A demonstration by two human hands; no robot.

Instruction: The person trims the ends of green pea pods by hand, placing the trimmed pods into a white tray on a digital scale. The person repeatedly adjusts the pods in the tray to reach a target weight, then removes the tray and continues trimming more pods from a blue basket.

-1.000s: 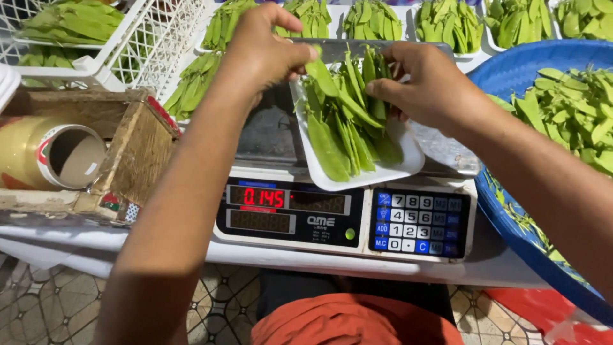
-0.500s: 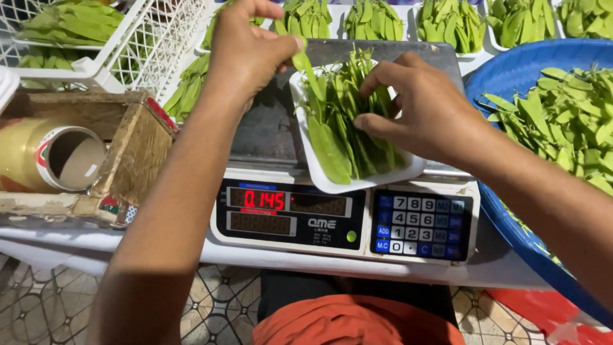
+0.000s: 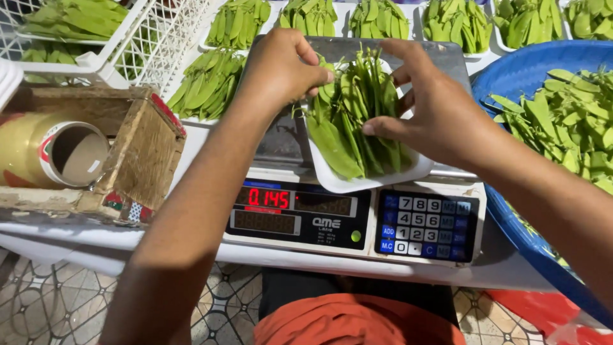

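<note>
1. One white foam tray (image 3: 357, 182) of green snow peas (image 3: 354, 118) sits on one digital scale (image 3: 357, 220) on the bench (image 3: 211, 252).
2. The left hand (image 3: 281, 70) pinches pods at the tray's far left edge, its fingertips partly hidden.
3. The right hand (image 3: 431, 105) rests on the pile with fingers narrow, pressing the pods; its palm hides the tray's right rim.
4. One blue basin (image 3: 511, 211) of peas is cut off at right.
5. One wooden box (image 3: 137, 153) holds one can (image 3: 45, 156).
</note>
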